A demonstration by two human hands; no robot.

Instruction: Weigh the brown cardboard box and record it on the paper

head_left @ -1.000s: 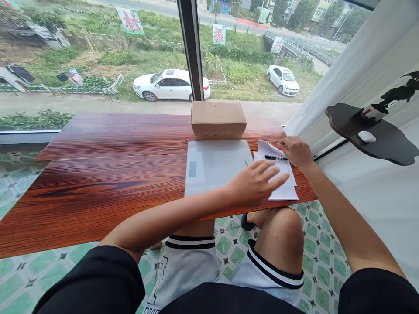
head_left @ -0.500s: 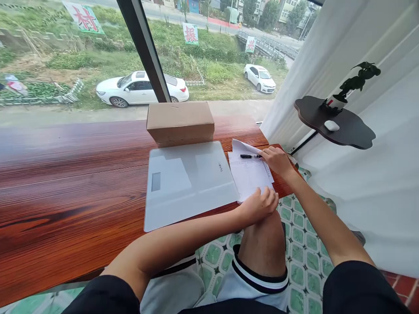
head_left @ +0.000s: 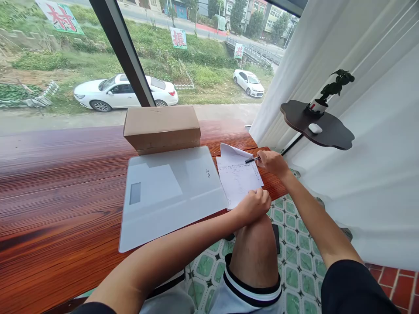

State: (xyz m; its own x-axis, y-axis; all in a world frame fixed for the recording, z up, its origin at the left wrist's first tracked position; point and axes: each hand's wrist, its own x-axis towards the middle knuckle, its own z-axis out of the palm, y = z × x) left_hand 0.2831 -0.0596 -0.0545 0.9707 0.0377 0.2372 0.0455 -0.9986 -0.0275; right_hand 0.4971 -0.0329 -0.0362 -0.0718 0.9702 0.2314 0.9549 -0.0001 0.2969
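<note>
A white sheet of paper (head_left: 236, 176) with printed lines lies near the right end of the wooden table (head_left: 65, 183). My right hand (head_left: 273, 163) is shut on a black pen (head_left: 251, 160), whose tip rests on the sheet's upper part. My left hand (head_left: 255, 204), fingers curled, presses the sheet's near edge at the table's front. Just left of the paper lies a flat white scale (head_left: 166, 192) with a small grey display. A closed cardboard box (head_left: 162, 126) stands behind the scale.
A big window with a dark post (head_left: 122, 52) backs the table. To the right hangs a white curtain (head_left: 288, 65). A dark wall shelf (head_left: 319, 128) carries a potted plant (head_left: 327, 93) and a white mouse (head_left: 315, 128). Green tiled floor lies below my knees.
My right hand has picked the pen up off the paper. My left hand drew back from flat on the sheet to a curled grip at its near edge. The view swung right.
</note>
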